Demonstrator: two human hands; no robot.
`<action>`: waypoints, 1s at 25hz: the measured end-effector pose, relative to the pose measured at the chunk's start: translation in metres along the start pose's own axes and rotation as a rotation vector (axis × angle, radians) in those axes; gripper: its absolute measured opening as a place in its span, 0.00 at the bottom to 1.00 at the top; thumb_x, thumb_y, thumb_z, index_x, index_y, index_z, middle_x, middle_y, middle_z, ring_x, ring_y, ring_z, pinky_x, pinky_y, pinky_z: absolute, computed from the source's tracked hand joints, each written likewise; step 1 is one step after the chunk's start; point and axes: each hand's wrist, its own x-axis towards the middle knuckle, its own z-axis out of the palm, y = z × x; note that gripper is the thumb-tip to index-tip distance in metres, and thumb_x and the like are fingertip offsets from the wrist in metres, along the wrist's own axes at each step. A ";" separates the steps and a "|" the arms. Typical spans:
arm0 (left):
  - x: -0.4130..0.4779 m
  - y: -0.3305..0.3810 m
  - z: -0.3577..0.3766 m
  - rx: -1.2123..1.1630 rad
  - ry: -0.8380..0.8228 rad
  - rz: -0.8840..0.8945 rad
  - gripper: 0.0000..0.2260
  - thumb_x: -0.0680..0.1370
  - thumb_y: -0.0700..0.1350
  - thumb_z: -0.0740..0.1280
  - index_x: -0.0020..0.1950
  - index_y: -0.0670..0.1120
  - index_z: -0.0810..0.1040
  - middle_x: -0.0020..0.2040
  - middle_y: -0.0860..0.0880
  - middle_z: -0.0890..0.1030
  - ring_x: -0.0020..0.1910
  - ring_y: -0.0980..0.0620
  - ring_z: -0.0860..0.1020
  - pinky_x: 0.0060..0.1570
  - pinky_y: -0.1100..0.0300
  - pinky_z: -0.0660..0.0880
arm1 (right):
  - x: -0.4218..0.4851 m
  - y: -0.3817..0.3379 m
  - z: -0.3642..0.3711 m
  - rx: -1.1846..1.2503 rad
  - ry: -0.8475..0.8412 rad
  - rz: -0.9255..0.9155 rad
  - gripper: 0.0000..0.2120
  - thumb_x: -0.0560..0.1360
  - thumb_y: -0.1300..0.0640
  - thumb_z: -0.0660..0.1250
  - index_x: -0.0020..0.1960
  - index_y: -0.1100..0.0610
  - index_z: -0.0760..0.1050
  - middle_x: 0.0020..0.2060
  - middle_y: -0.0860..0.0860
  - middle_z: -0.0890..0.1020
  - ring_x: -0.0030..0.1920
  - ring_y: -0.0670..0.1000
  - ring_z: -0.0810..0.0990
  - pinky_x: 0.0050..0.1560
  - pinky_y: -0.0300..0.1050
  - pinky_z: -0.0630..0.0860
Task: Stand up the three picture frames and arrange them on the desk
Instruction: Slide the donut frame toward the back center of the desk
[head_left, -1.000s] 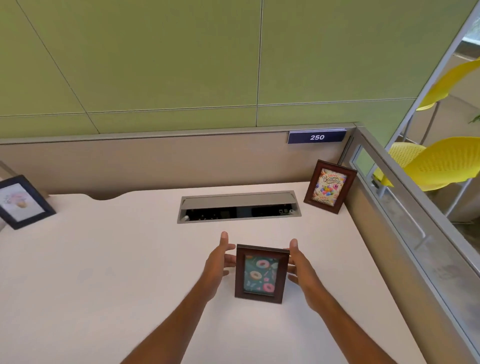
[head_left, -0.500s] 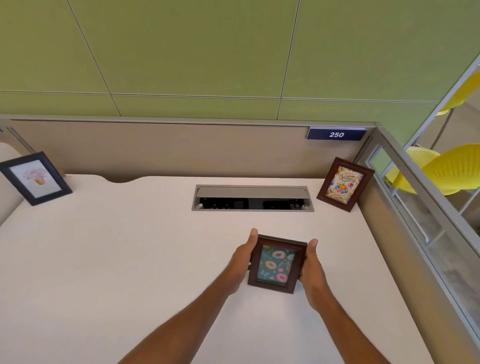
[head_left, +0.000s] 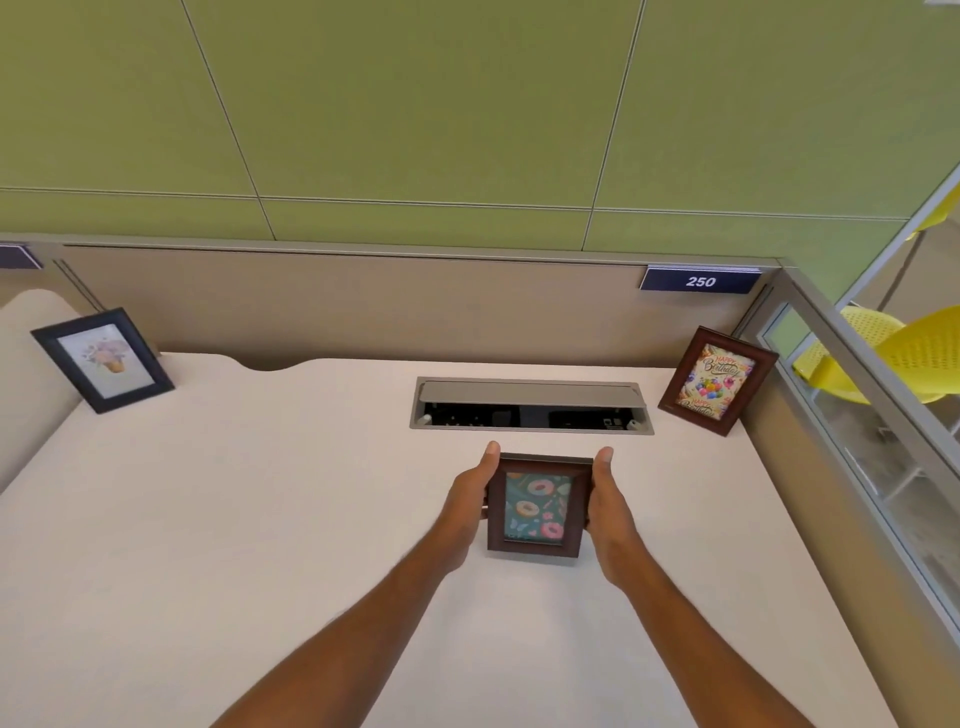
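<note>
A brown frame with a doughnut picture (head_left: 536, 506) stands upright near the middle of the white desk (head_left: 234, 519), just in front of the cable tray. My left hand (head_left: 470, 501) grips its left edge and my right hand (head_left: 608, 501) grips its right edge. A black frame with a flower picture (head_left: 101, 359) stands at the desk's far left corner. A brown "Happy Birthday" frame (head_left: 718, 380) stands at the far right corner, leaning towards the partition.
A grey cable tray (head_left: 530, 404) with its lid open is set into the desk behind the doughnut frame. Beige partitions (head_left: 363, 306) line the back and right sides, with a "250" label (head_left: 700, 281). Yellow chairs (head_left: 909, 353) stand beyond the glass at right.
Both hands have closed onto the sides of the doughnut frame, which they were only flanking a second ago. The frame has moved a little closer to the cable tray. The camera has turned left.
</note>
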 end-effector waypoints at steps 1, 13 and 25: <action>0.001 0.004 -0.007 -0.006 0.017 0.011 0.26 0.86 0.67 0.56 0.63 0.50 0.84 0.58 0.48 0.89 0.57 0.50 0.86 0.55 0.56 0.80 | 0.003 -0.005 0.010 -0.008 -0.005 -0.002 0.39 0.72 0.18 0.52 0.63 0.43 0.83 0.54 0.46 0.92 0.53 0.48 0.91 0.52 0.46 0.83; 0.038 0.053 -0.129 -0.091 0.183 0.167 0.26 0.88 0.65 0.52 0.63 0.53 0.85 0.62 0.43 0.88 0.64 0.40 0.84 0.56 0.52 0.80 | 0.049 -0.062 0.155 -0.059 -0.185 -0.016 0.42 0.69 0.16 0.54 0.61 0.44 0.85 0.52 0.47 0.92 0.51 0.48 0.92 0.52 0.48 0.82; 0.118 0.093 -0.236 -0.161 0.327 0.189 0.23 0.86 0.67 0.56 0.57 0.56 0.85 0.46 0.59 0.91 0.44 0.61 0.89 0.48 0.57 0.79 | 0.122 -0.103 0.272 -0.130 -0.379 -0.051 0.45 0.63 0.12 0.56 0.60 0.44 0.86 0.54 0.48 0.92 0.53 0.51 0.92 0.56 0.52 0.84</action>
